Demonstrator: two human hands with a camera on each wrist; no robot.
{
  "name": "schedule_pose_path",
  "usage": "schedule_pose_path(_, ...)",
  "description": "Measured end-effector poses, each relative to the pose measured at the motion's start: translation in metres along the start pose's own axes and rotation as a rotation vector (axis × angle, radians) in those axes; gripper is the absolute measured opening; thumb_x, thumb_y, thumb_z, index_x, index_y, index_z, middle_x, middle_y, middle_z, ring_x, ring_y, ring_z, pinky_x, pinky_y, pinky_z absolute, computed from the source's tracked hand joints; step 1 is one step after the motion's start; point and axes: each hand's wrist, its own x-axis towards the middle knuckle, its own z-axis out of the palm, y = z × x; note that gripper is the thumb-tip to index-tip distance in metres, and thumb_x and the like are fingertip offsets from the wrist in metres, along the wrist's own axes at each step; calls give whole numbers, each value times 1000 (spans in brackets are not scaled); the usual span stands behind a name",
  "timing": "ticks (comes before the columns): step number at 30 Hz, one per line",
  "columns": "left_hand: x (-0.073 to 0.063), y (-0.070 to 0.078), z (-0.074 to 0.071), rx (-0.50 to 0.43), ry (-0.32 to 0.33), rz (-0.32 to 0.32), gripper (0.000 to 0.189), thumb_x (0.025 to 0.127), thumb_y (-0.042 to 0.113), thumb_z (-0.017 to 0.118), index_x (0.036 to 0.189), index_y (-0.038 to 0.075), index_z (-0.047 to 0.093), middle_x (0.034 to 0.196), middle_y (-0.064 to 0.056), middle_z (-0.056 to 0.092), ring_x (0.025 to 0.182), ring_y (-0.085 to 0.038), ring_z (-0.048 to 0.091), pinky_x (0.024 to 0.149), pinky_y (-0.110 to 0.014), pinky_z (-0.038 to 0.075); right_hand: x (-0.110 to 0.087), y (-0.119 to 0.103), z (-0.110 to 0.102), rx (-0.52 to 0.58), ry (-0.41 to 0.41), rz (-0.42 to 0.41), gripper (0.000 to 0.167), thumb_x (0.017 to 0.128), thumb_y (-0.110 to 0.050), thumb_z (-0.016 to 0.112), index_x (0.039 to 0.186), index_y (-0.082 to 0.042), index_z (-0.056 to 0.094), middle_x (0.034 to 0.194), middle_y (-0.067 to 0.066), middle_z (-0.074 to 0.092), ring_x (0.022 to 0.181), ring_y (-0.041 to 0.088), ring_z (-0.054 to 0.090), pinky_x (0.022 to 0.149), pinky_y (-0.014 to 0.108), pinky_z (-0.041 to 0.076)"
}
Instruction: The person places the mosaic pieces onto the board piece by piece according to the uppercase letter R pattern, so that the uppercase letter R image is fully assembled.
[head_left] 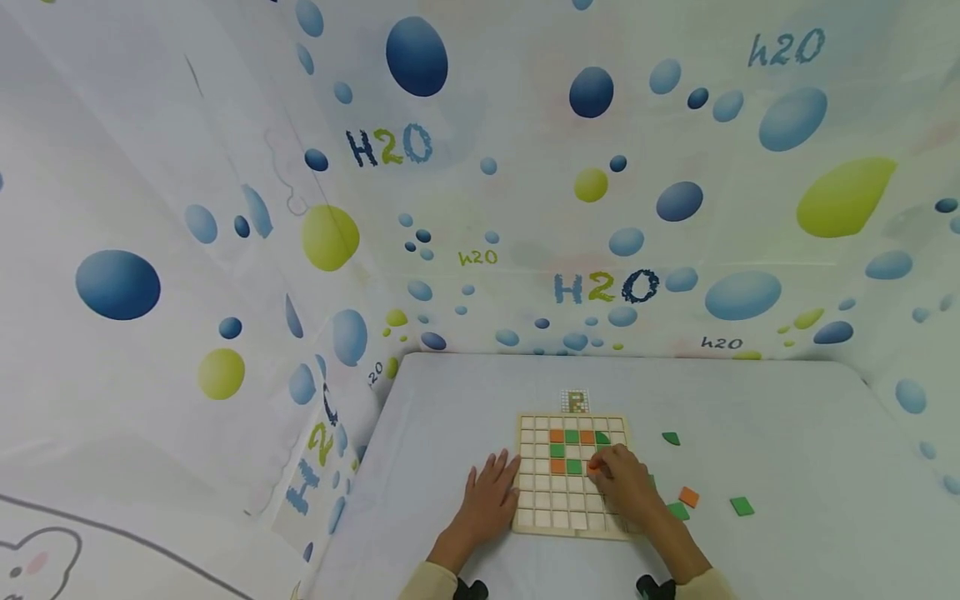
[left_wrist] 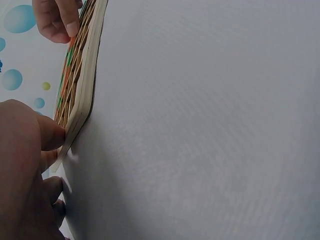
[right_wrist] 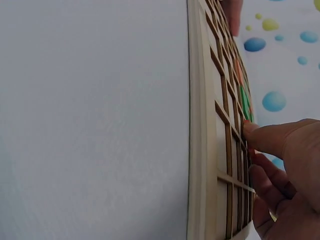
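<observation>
A wooden grid board (head_left: 545,500) lies on the table, with orange and green tiles in several of its cells. My right hand (head_left: 626,487) is over the board's right half and pinches an orange tile (head_left: 592,467) at a cell, just right of a green square tile (head_left: 573,467). Seen from the right wrist, thumb and fingers meet at this tile (right_wrist: 251,153), mostly covered by them. My left hand (head_left: 487,498) lies flat with its fingers extended, touching the board's left edge. Above the tile pattern, a green rounded tile (head_left: 602,437) occupies the top row's right end.
Behind the board lies a small pattern card (head_left: 575,401). Loose pieces lie to the right: a green rounded tile (head_left: 671,438), an orange square tile (head_left: 689,497), a green tile (head_left: 742,506) and another green tile (head_left: 678,511) near my right wrist. A printed sheet (head_left: 525,208) stands behind.
</observation>
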Motion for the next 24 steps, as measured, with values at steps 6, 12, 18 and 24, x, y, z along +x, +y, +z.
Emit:
schedule_pose_path(6, -1, 1, -1, -3, -1, -9, 54, 110, 24, 47, 162, 14, 43, 169, -16, 37, 158, -42, 30, 123, -71, 20, 1, -7, 2, -55, 8, -23, 8, 96, -11, 77, 101, -15, 72, 98, -1, 59, 86, 15, 51, 80, 42, 43)
schedule_pose_path(12, -2, 3, -3, 0, 1, -8, 54, 110, 24, 47, 162, 13, 43, 169, -16, 37, 157, -42, 31, 123, -71, 20, 2, -5, 5, -60, 25, -47, 9, 96, -7, 75, 99, -15, 73, 101, 1, 62, 89, 16, 54, 84, 48, 48)
schedule_pose_path(18, -2, 3, -3, 5, -4, -10, 54, 110, 24, 47, 163, 13, 42, 169, -17, 37, 158, -42, 30, 123, -71, 20, -1, -5, 7, -63, 69, -90, 8, 94, -5, 77, 98, -12, 75, 100, 1, 64, 91, 18, 58, 81, 45, 50)
schedule_pose_path(24, -2, 2, -2, -8, 0, -10, 54, 110, 25, 47, 163, 14, 43, 169, -16, 37, 158, -42, 30, 123, -71, 19, -2, -7, 6, -58, 70, -73, 8, 94, -6, 79, 100, -12, 76, 105, 3, 65, 99, 22, 61, 85, 47, 51)
